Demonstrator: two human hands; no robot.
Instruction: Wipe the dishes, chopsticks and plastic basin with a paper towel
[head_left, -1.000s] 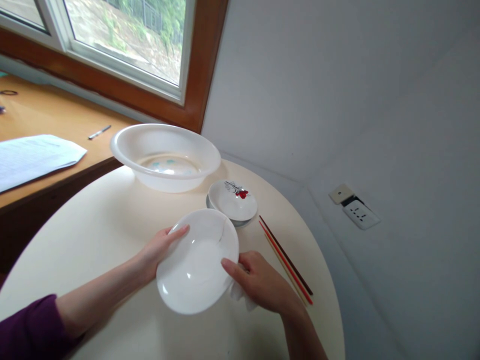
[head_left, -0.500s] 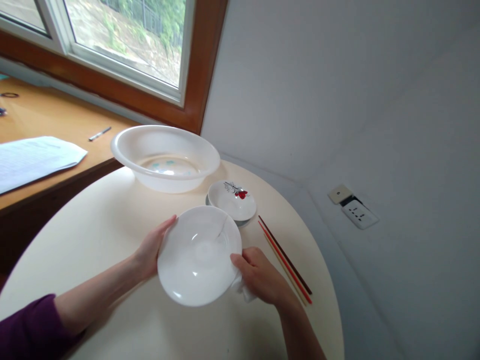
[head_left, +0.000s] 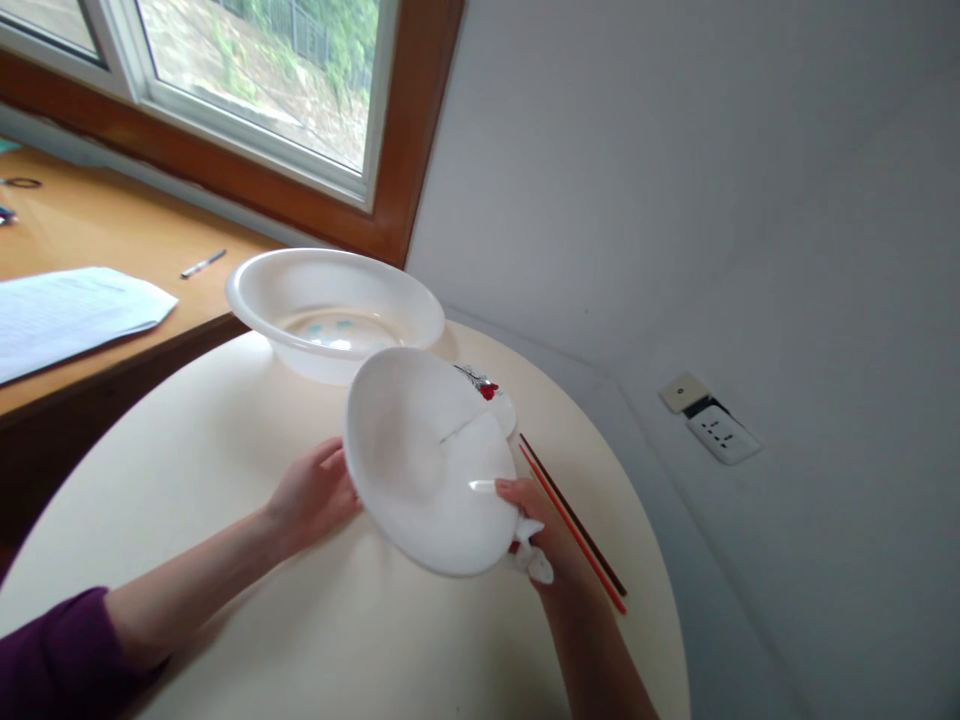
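Note:
A white plate [head_left: 427, 460] with a crack line across it is held tilted above the round cream table [head_left: 225, 420]. My left hand [head_left: 315, 492] grips its left rim, fingers behind it. At the plate's lower right edge my right hand [head_left: 541, 535] holds the rim with the thumb on the face, and a bit of white cloth [head_left: 534, 562] is bunched in that hand. Behind the plate a small white dish with a red flower [head_left: 491, 395] is mostly hidden.
A large white plastic basin [head_left: 334, 312] stands at the table's far side. Red and dark chopsticks [head_left: 574, 525] lie to the right of my right hand. A wooden sill to the left carries papers [head_left: 71, 315] and a pen [head_left: 201, 263]. A wall socket [head_left: 712, 420] is at right.
The plate has been lifted and tipped up from lying nearly flat, now covering most of the small flowered dish. My right hand shifted to its lower right edge.

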